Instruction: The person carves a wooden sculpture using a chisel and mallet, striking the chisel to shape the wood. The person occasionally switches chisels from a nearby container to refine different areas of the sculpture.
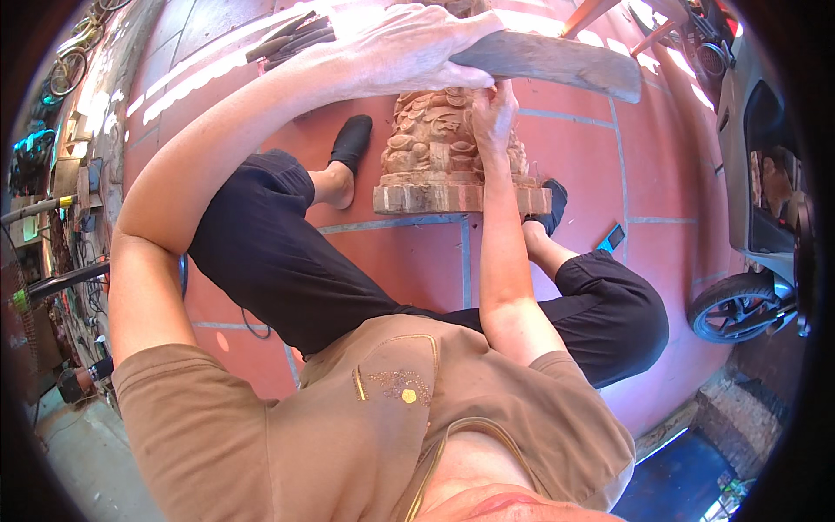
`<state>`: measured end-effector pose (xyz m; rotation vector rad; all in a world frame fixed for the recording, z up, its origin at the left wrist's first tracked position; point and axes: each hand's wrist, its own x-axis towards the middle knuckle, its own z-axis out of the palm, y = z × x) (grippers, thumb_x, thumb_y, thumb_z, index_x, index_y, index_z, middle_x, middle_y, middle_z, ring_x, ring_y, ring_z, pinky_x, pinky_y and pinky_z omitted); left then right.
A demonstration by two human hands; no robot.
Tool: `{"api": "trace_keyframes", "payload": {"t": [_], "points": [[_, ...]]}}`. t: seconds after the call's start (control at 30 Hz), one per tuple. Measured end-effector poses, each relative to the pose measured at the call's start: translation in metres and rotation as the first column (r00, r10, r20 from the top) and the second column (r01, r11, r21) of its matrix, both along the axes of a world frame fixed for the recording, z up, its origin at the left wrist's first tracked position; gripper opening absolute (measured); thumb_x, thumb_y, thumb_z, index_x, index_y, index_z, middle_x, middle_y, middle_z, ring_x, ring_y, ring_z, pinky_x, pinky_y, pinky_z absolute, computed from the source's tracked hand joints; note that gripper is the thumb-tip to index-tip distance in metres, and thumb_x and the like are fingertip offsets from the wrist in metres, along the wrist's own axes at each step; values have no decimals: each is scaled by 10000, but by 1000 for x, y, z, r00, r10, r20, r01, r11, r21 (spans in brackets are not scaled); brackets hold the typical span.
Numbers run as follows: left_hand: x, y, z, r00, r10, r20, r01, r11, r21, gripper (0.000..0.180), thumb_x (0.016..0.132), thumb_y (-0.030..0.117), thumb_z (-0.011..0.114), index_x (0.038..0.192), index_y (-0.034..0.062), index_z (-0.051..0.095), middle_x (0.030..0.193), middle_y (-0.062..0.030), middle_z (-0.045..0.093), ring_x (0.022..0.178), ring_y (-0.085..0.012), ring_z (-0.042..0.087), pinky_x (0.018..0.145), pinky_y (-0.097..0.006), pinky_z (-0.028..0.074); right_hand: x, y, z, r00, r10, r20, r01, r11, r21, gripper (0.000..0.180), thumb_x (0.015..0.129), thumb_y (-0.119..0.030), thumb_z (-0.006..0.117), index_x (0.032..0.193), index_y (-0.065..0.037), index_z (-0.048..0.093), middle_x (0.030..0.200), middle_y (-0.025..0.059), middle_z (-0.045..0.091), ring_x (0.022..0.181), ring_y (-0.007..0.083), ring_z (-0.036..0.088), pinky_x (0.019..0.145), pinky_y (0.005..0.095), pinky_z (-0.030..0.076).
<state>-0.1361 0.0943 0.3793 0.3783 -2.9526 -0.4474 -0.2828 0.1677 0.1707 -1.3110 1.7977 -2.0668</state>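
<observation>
A carved wooden sculpture (430,143) on a thick base lies between my feet on the tiled floor. My left hand (409,48) is closed around the end of a flat, dark wooden mallet (565,63), which points to the right above the carving. Just below the mallet, my right hand (494,117) is closed in front of the carving's right side. Its fingertips are partly covered by the mallet, and I cannot make out what they hold.
Several dark, slim tools (291,39) lie in a pile at the far left. A small blue device (611,237) sits on the floor past my right foot (541,237). A motorbike (757,226) stands at the right. Clutter and cables (83,287) line the left edge.
</observation>
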Motion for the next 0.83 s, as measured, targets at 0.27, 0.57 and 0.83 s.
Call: {"api": "trace_keyframes", "payload": {"t": [0.27, 0.57, 0.83], "points": [[7, -21, -11, 1000, 25, 11, -23, 994, -110, 490, 846, 359, 715, 1179, 49, 535, 767, -186, 658, 743, -360, 676, 702, -470, 522, -1, -6, -11, 998, 54, -37, -52, 997, 58, 236, 855, -70, 748, 1025, -13, 595, 852, 89, 728, 749, 197, 707, 653, 323, 534], [17, -32, 4, 980, -84, -178, 83, 996, -17, 390, 866, 358, 686, 1031, 20, 583, 911, -202, 629, 856, -379, 630, 773, -455, 471, -7, -6, -16, 999, 46, 12, -47, 998, 40, 259, 857, -70, 755, 1052, -18, 592, 868, 89, 731, 778, 183, 706, 677, 326, 544], [28, -19, 21, 997, 71, 7, -70, 994, -87, 474, 859, 445, 679, 1110, 50, 603, 972, -217, 648, 863, -342, 642, 785, -471, 465, 0, -9, -11, 998, 66, -3, -65, 996, 60, 260, 867, -64, 743, 1079, -25, 597, 904, 79, 737, 820, 201, 713, 716, 334, 548]]}}
